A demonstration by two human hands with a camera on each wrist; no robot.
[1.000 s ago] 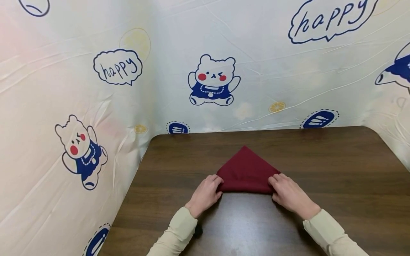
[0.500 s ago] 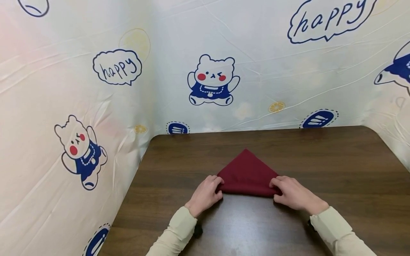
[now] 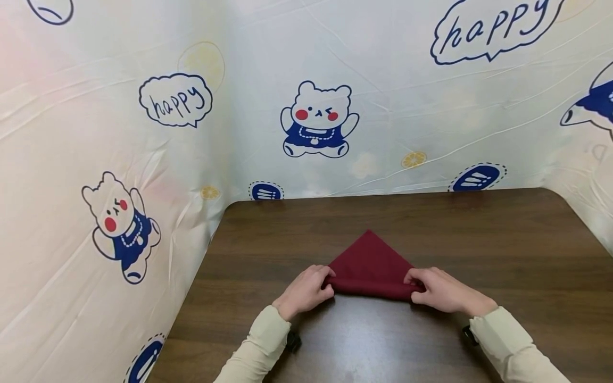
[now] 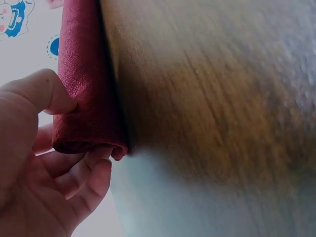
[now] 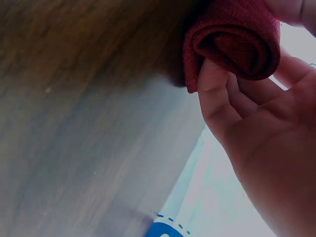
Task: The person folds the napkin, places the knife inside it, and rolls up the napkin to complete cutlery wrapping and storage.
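Observation:
A dark red cloth (image 3: 371,259) lies on the table with its flat part forming a triangle, tip pointing away from me. Its near edge is a thick roll (image 3: 371,288). My left hand (image 3: 304,291) pinches the roll's left end; the left wrist view has the thumb on the outside of the cloth (image 4: 84,59) and fingers at its end. At the right end, my right hand (image 3: 442,290) grips the roll. Spiral layers of the cloth (image 5: 242,47) show in the right wrist view, with fingertips tucked under the outer layer.
A brown wooden table (image 3: 517,255) with rounded far corners carries the cloth. Pale printed curtains (image 3: 383,96) with bears and lettering stand behind it and along the left side. Dark wrist devices (image 3: 293,341) peek out by both sleeves.
The cloth's tip and near edge have shifted toward me. The rolled edge looks thicker. My right hand has come slightly nearer and turned; the left has barely moved.

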